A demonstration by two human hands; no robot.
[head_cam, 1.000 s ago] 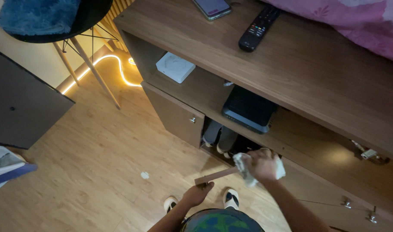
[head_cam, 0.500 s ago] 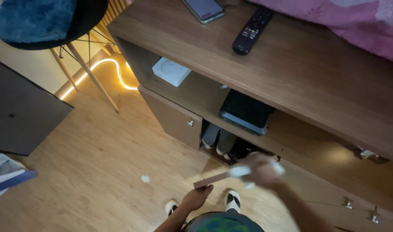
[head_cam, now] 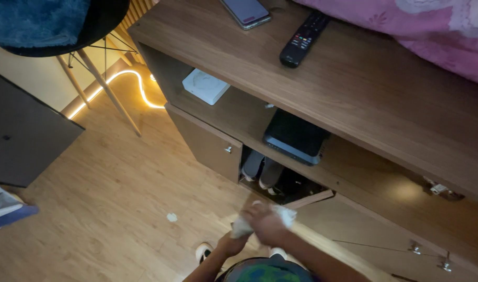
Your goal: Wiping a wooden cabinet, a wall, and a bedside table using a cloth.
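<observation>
While both hands meet low in the view, just in front of the open cabinet door (head_cam: 313,199), the right hand (head_cam: 267,225) lies closed over a crumpled white cloth (head_cam: 283,214), which a second ago it held further right, above the door's edge; the cloth has come down and inward toward the body. Left hand (head_cam: 232,241): partly hidden beneath the right, fingers appearing curled against the same cloth at its lower end; how firmly it grips cannot be told. A second ago this hand steadied the door edge; it has since let go, and the door stands ajar unsupported. Judgement: the wiping stroke on the door looks finished and the cloth is being gathered or refolded.

Surroundings:
- wooden surface (head_cam: 354,99) of the low cabinet, carrying a black remote (head_cam: 304,39) and a phone (head_cam: 245,11) lying flat, well apart from the hands
- open shelf below, holding a white square box (head_cam: 206,86) and a black device (head_cam: 296,137)
- shoes (head_cam: 262,169) inside the open compartment
- small white scrap (head_cam: 172,216) on the wooden floor (head_cam: 103,209), left of the hands
- lit cord (head_cam: 125,86) curling along the floor near chair legs (head_cam: 107,91)
- pink bedding (head_cam: 422,31) at the upper right
</observation>
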